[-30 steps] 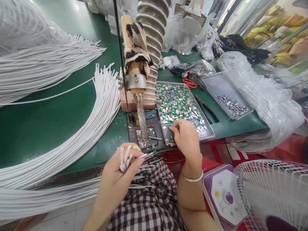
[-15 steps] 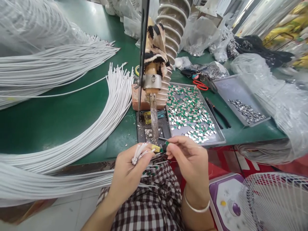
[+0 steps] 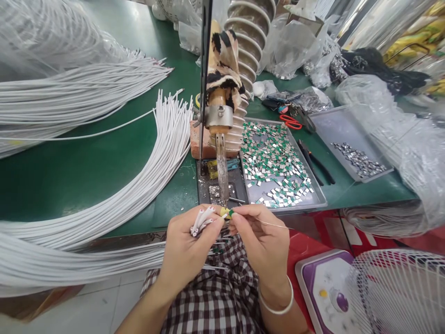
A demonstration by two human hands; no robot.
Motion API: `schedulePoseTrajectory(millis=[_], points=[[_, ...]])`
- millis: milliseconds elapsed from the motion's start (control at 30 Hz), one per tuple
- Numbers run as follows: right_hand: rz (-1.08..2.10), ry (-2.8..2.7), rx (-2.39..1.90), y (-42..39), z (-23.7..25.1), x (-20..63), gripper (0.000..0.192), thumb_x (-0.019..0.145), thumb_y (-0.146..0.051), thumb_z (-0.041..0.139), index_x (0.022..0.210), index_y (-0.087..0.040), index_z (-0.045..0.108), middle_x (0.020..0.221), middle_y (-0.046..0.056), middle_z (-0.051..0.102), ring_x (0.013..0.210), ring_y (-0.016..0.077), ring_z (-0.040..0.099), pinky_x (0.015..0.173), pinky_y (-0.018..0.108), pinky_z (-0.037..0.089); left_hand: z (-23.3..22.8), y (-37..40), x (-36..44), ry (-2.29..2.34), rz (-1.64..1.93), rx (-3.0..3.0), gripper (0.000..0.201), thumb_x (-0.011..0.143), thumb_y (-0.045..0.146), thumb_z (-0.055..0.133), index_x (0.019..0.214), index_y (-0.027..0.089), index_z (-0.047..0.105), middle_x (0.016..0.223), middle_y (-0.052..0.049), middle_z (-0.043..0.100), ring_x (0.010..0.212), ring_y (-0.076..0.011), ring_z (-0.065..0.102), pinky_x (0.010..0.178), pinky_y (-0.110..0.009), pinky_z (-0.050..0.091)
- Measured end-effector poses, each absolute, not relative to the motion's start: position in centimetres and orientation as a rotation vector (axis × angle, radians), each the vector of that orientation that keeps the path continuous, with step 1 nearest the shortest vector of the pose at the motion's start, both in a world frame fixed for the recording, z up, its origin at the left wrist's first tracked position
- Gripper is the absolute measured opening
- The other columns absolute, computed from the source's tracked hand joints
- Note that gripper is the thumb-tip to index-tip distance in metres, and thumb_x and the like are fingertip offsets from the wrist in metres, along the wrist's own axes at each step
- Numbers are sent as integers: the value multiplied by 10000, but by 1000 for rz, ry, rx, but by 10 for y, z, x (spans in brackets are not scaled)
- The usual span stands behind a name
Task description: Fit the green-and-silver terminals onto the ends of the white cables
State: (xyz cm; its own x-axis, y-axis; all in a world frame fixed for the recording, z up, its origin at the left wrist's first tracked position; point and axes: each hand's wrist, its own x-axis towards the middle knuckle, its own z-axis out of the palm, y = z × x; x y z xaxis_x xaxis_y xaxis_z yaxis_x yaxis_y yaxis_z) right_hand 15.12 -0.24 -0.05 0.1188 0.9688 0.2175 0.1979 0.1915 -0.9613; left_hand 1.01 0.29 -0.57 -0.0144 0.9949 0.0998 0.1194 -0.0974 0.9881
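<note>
Green tabletop point(image 3: 86, 157) strewn with white cables. Left hand point(image 3: 186, 248) fingers closed round cable ends point(image 3: 200, 220); right hand point(image 3: 264, 241) fingers pinch small green-tipped part point(image 3: 229, 213) against them — below soldering iron point(image 3: 222, 171), beside tray point(image 3: 318, 197).

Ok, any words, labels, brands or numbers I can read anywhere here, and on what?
None readable.
Fan base: coloured buttons, no legible marking.
Green-and-silver pieces in the tray: too small to show any print.
Yellow packaging at top right: too blurred to read.
</note>
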Motion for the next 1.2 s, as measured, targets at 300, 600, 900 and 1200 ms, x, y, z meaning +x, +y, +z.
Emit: schedulePoseTrajectory(millis=[300, 600, 900, 1200], points=[[465, -1500, -1222, -8, -10, 153, 263, 993, -104, 500, 1087, -247, 699, 944, 19, 773, 813, 137, 754, 742, 250, 636, -3, 2, 4, 1258, 1246, 1376, 230, 869, 144, 608, 653, 202, 664, 828, 10, 780, 677, -130, 673, 600, -222, 478], [152, -1633, -1124, -3, 6, 147, 261, 905, -69, 667, 1057, -273, 724, 967, 34, 773, 898, 170, 747, 822, 319, 650, 1, 7, 1, 1252, 1260, 1367, 246, 892, 135, 602, 658, 198, 644, 852, 15, 769, 698, -125, 655, 612, -227, 470], [101, -1651, -1084, -1, 11, 146, 201, 907, -82, 670, 1013, -237, 743, 949, 39, 770, 865, 171, 751, 788, 324, 657, 3, 7, 1, 1210, 1300, 1363, 245, 896, 108, 603, 673, 202, 646, 851, 34, 759, 738, -119, 666, 686, -218, 497], [373, -1625, -1029, -3, 5, 151, 174, 921, -61, 596, 976, -182, 708, 907, 49, 719, 874, 152, 702, 777, 296, 608, -4, 5, -3, 1167, 1269, 1365, 242, 893, 85, 608, 710, 232, 665, 861, 88, 757, 752, -84, 672, 705, -177, 491]])
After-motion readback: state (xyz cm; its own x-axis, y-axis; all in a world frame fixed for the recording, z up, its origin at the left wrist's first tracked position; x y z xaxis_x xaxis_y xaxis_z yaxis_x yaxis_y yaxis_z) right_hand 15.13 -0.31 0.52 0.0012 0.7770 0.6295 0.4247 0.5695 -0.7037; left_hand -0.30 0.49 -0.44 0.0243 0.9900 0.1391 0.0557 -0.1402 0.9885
